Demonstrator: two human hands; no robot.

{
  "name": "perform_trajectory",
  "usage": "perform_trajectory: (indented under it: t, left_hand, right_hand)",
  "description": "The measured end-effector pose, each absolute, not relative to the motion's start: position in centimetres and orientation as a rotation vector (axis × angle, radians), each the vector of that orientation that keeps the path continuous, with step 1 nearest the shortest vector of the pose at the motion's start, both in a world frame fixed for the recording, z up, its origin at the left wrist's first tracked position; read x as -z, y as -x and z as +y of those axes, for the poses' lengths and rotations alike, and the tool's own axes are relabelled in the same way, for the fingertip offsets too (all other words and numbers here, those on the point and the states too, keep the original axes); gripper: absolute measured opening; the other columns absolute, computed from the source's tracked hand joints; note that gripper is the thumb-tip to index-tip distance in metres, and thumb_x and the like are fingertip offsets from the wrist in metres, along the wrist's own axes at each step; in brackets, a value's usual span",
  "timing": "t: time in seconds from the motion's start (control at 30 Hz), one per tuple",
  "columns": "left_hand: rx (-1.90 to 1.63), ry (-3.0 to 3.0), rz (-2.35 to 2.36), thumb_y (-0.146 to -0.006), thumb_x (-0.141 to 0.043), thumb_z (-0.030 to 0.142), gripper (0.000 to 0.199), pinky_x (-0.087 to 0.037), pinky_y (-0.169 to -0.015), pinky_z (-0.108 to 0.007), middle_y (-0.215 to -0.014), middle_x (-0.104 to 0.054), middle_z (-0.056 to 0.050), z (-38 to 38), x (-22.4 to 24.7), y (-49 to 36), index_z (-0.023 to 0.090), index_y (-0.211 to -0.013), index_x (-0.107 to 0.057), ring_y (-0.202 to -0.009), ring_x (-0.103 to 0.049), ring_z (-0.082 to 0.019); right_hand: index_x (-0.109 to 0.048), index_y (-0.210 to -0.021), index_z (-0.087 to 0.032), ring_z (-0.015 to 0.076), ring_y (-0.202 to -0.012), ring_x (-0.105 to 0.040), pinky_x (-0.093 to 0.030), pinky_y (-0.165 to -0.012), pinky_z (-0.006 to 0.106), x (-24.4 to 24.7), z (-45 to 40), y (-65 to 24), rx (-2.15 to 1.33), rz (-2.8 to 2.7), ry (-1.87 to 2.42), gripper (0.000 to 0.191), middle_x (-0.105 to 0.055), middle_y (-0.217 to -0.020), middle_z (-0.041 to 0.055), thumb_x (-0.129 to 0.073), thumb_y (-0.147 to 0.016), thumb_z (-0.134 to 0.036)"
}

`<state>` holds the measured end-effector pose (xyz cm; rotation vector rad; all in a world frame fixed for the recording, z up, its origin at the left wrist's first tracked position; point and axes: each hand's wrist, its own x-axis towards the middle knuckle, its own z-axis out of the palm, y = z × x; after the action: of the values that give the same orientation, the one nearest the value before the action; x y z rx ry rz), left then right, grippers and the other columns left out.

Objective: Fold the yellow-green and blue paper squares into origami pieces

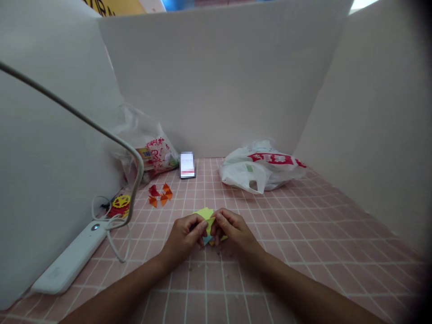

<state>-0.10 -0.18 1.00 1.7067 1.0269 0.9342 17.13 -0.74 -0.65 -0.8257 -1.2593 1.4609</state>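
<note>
Both of my hands meet at the middle of the pink tiled surface, pinching a small piece of yellow paper [209, 223] between them. My left hand [186, 233] has its left edge between thumb and fingers. On the other side, my right hand [233, 228] grips the paper the same way. Beneath and behind them lie more yellow paper sheets [203, 211] and a bit of light blue paper [207, 240], partly hidden by my fingers. Farther left sit several small folded orange paper pieces [164, 196] and a red folded piece [154, 191].
A lit phone [187, 165] leans near the back wall. Plastic bags stand at back left [158, 153] and back right [263, 166]. A white lamp base [69, 258] with a bent grey stem [84, 118], a looped white cable [118, 258] and a yellow gear-shaped piece [120, 201] occupy the left.
</note>
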Motion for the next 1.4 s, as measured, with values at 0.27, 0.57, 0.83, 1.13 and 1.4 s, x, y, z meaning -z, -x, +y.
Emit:
perform_trajectory:
  t: [0.27, 0.57, 0.83, 1.13, 1.4]
  left_hand:
    - [-0.864, -1.640, 0.953, -0.085, -0.062, 0.040, 0.028, -0.044, -0.055, -0.023, -0.062, -0.059, 0.000, -0.08, -0.93, 0.08, 0.015, -0.071, -0.061, -0.052, -0.055, -0.012]
    - [-0.855, -1.603, 0.922, -0.084, -0.063, 0.036, 0.023, -0.040, -0.055, -0.023, -0.061, -0.058, 0.001, -0.12, -0.91, 0.02, 0.015, -0.074, -0.059, -0.055, -0.052, -0.012]
    - [-0.824, -1.463, 0.925, -0.080, -0.066, 0.041, 0.030, -0.040, -0.051, -0.022, -0.062, -0.060, 0.001, -0.24, -0.64, -0.30, 0.016, -0.069, -0.054, -0.049, -0.051, -0.009]
    - [-0.819, -1.446, 0.895, -0.080, -0.067, 0.046, 0.032, -0.042, -0.056, -0.024, -0.062, -0.062, 0.000, -0.47, -1.36, -0.46, 0.015, -0.072, -0.059, -0.054, -0.055, -0.012]
    - [-0.944, -1.423, 0.931, -0.082, -0.066, 0.044, 0.034, -0.042, -0.056, -0.023, -0.061, -0.058, 0.001, -0.61, -1.35, -0.22, 0.015, -0.068, -0.058, -0.053, -0.053, -0.011]
  right_hand:
    - [-0.056, -0.071, -0.018, 0.0104, -0.048, -0.056, -0.044, -0.051, 0.023, 0.05, -1.15, -17.39, -1.396, -1.339, 0.873, 0.027, -0.062, -0.058, -0.0024, -0.063, -0.086, -0.039]
    - [-0.057, -0.076, -0.018, 0.0104, -0.049, -0.055, -0.041, -0.050, 0.022, 0.60, -1.05, -17.18, -1.482, -1.267, 0.841, 0.026, -0.063, -0.060, -0.0024, -0.066, -0.084, -0.041]
    - [-0.054, -0.078, -0.020, 0.0110, -0.048, -0.053, -0.040, -0.050, 0.023, 0.90, -1.15, -17.10, -1.483, -1.251, 0.848, 0.026, -0.059, -0.055, -0.0043, -0.064, -0.085, -0.042]
    - [-0.054, -0.077, -0.019, 0.0106, -0.046, -0.053, -0.040, -0.048, 0.022, 0.60, -1.07, -17.23, -1.478, -1.264, 0.860, 0.026, -0.060, -0.057, -0.0034, -0.062, -0.086, -0.043]
    - [-0.053, -0.079, -0.019, 0.0086, -0.045, -0.051, -0.038, -0.044, 0.021, 0.73, -1.18, -16.89, -1.543, -1.241, 0.843, 0.030, -0.061, -0.062, -0.0031, -0.067, -0.082, -0.045]
